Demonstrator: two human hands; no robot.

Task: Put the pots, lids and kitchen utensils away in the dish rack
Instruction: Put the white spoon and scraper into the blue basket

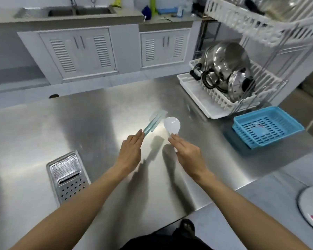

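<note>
Head view looks down over a steel table [90, 123], with both bare forearms reaching out above it. The left hand [131, 150] holds the near end of a translucent green spatula [153, 122], fingers laid nearly straight along its handle; how the thumb closes underneath cannot be told. The right hand [187, 153] holds the handle of a white plastic rice spoon [172, 125], its rounded bowl pointing away from the person, just beside the spatula's blade; the fingers hide the handle, so the grip itself is not plain. Both utensils are raised a little above the table, well short of the white dish rack [222, 101], which stands at the far right of the table on a white drip tray [193, 92]. In the rack's lower tier a steel pot [226, 58] lies tipped on its side with a steel lid [236, 85] leaning upright in front of it. The rack's upper tier [242, 20] holds something dark and something shiny, too blurred to name. Near the rack, on its near side, sits a blue slotted basket [267, 127]. A flat metal grater [68, 177] lies on the table, far from the rack, to the left of the left forearm.
</note>
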